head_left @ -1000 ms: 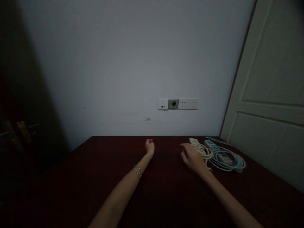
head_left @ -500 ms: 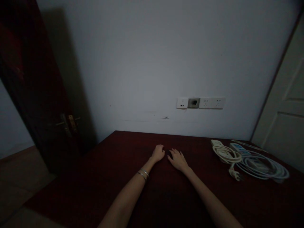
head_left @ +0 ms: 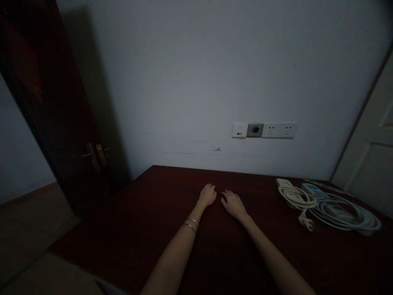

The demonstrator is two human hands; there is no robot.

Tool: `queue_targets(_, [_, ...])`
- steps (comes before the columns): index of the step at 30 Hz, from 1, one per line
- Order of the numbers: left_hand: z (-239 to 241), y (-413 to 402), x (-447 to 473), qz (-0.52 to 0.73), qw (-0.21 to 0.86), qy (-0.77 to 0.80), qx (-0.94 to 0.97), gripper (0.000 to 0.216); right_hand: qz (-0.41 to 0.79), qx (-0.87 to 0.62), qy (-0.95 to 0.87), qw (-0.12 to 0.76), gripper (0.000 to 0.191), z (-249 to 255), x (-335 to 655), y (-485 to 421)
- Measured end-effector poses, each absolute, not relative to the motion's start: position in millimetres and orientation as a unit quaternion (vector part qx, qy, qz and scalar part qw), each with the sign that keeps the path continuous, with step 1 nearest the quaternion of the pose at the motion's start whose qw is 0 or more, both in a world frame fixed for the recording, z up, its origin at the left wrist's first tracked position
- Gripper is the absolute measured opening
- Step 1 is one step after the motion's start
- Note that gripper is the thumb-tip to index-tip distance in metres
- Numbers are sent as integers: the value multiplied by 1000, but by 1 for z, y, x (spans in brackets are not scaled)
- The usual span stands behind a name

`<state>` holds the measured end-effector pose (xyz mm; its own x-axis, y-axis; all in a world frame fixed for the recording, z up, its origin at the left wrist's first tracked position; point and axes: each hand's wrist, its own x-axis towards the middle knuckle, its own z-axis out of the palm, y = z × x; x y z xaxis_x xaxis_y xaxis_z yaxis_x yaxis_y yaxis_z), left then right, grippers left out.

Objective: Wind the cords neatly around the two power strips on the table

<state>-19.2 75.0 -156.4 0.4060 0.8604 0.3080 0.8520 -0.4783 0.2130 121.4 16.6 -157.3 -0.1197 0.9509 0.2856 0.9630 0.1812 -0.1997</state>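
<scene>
Behind everything, a pale wall [head_left: 196, 73] fills the far side of the scene, dim in the low light. At the left stands a dark door [head_left: 46, 114] with a brass handle [head_left: 96, 153], and a strip of white panelled door [head_left: 371, 147] shows at the far right. A dark red wooden desk [head_left: 153, 229] takes up the near half of the view, its far edge meeting the wall.

On the wall above the desk, right of centre, a row of wall sockets [head_left: 264, 130] sits in a line, with one grey plate among the white ones.

At the right end of the desk lies a coil of pale blue-white cable [head_left: 350, 211] on top of a white power strip with blue markings [head_left: 310, 189]. Just left of it, touching that pile, is a cream power strip [head_left: 284, 183] with its own cream cord [head_left: 296, 196] looped over it and the plug [head_left: 307, 223] trailing toward the near side.

Both bare forearms reach out over the middle of the desk. The left hand [head_left: 208, 195], with two thin bracelets [head_left: 192, 223] on its wrist, rests palm down with the fingers loosely curled, holding nothing. The right hand [head_left: 233, 204] lies flat just beside it, fingers slightly spread, also holding nothing. The two hands are close but apart, and both are well apart from the cables at the right.
</scene>
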Motion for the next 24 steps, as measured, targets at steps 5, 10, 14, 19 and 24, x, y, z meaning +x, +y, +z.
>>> queue_targets(5, [-156,73,-19,193,1,512,837,39,-24,-637,-749,181,45,-158,122,12])
queue_targets(10, [-156,71,-20,197,2,513,836,39,-26,-633,-753,179,44,-158,122,10])
queue_targets(14, [-154,68,-22,199,7,511,836,39,-30,-628,-758,172,45,-159,122,13])
queue_targets(19, [-151,66,-23,198,15,505,840,38,-33,-631,-758,160,46,-159,122,14])
queue_targets(24, [-149,66,-22,199,24,512,835,40,-32,-638,-753,156,45,-156,120,14])
